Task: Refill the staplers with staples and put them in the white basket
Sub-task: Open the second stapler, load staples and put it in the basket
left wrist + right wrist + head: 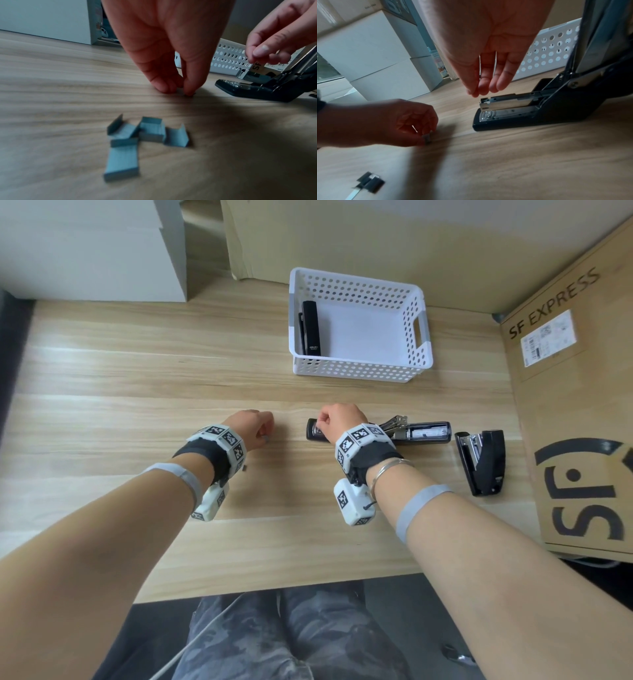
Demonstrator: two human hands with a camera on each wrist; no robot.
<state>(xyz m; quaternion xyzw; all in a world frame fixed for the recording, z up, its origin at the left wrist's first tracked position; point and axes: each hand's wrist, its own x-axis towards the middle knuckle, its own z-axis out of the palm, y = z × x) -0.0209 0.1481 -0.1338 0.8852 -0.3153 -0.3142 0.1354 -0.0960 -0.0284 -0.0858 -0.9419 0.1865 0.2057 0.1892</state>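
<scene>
Left of centre in the head view, the left hand (255,424) is lowered to the wooden counter (137,378), its fingers (188,86) drawn together and pinching a small strip of staples (427,138) at the counter surface; below it in the left wrist view lies a cluster of loose staple strips (137,136), four as far as the blur allows counting, touching or overlapping one another. Three staplers are in view. Upper centre, the white basket (356,369) holds one closed black stapler (311,328) against its left wall, long axis running from the far to the near wall. At centre, the right hand (337,421) hovers over the front end of the opened stapler (423,433); its fingers (488,83) hang loosely, nearly straight and close together, holding nothing; this stapler lies with its long axis left to right, base front pointing to the left of the frame, lid swung back to the right, magazine channel exposed. Right of it, well apart from the basket, a third black stapler (484,462) rests closed, long axis roughly top to bottom; at the right edge stands one cardboard box (579,392).
</scene>
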